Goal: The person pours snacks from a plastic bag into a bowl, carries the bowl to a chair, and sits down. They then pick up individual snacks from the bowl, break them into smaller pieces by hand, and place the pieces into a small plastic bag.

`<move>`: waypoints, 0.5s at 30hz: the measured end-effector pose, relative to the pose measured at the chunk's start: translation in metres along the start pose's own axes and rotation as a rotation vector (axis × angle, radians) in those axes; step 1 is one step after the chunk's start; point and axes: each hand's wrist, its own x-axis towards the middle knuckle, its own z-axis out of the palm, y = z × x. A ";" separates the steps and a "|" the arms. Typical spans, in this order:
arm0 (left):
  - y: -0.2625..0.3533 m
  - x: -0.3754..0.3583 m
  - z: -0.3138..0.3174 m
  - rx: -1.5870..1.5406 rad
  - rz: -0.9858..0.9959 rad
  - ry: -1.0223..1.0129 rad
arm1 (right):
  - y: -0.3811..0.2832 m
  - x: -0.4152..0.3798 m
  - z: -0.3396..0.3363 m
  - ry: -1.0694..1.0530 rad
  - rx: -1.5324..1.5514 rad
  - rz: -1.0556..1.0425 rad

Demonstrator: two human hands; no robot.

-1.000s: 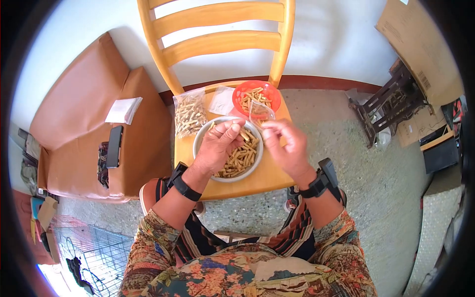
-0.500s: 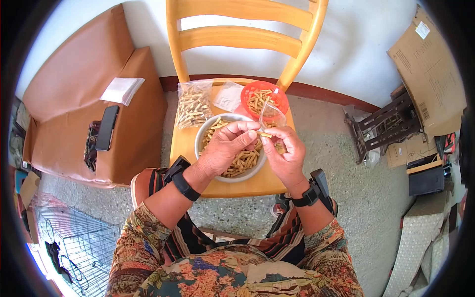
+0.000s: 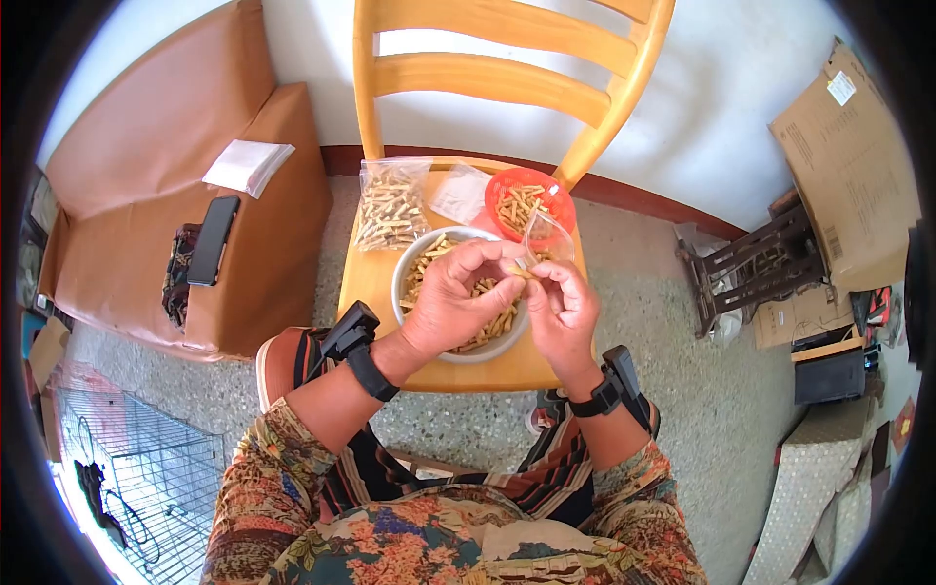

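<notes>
Over a white bowl [image 3: 401, 283] of short tan stick-like pieces, my two hands meet at the fingertips. My left hand [image 3: 458, 300] is closed in a pinch at the lower end of a small clear plastic bag [image 3: 551, 238]. Thumb and fingers of my right hand [image 3: 565, 310] close on one tan stick piece [image 3: 522, 273], right beside the left fingertips. Which fingers bear the bag's weight is partly hidden. Behind the bowl stand a filled clear bag [image 3: 392, 207] of the same pieces and a red basket [image 3: 560, 203] with more of them.
Everything rests on a wooden chair seat [image 3: 366, 283], including a flat clear packet [image 3: 459, 193]. To the left, a brown sofa [image 3: 263, 244] carries a phone [image 3: 213, 241] and a white packet [image 3: 248, 167]. A wire cage [image 3: 146, 468] is lower left; a cardboard box [image 3: 848, 175] leans at right.
The view has shifted slightly, so the chair and its contents appear further right. Both hands stay together over the bowl, with the stick piece now tucked closer into the right fingertips.
</notes>
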 end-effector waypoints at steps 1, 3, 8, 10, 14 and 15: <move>0.001 0.000 0.000 -0.001 0.001 0.001 | 0.001 -0.002 0.002 0.001 0.155 0.061; 0.002 0.001 -0.001 0.116 0.115 -0.062 | 0.002 -0.003 0.004 -0.023 0.184 0.070; 0.014 0.004 -0.005 0.361 0.188 -0.110 | 0.003 -0.003 0.005 -0.056 0.177 0.062; 0.013 0.004 -0.006 0.393 0.220 -0.100 | 0.005 -0.005 0.005 -0.067 0.152 0.071; 0.009 0.004 -0.007 0.470 0.270 -0.095 | 0.007 -0.005 0.006 -0.064 0.148 0.078; 0.009 0.004 -0.007 0.494 0.288 -0.089 | 0.008 -0.005 0.005 -0.067 0.144 0.083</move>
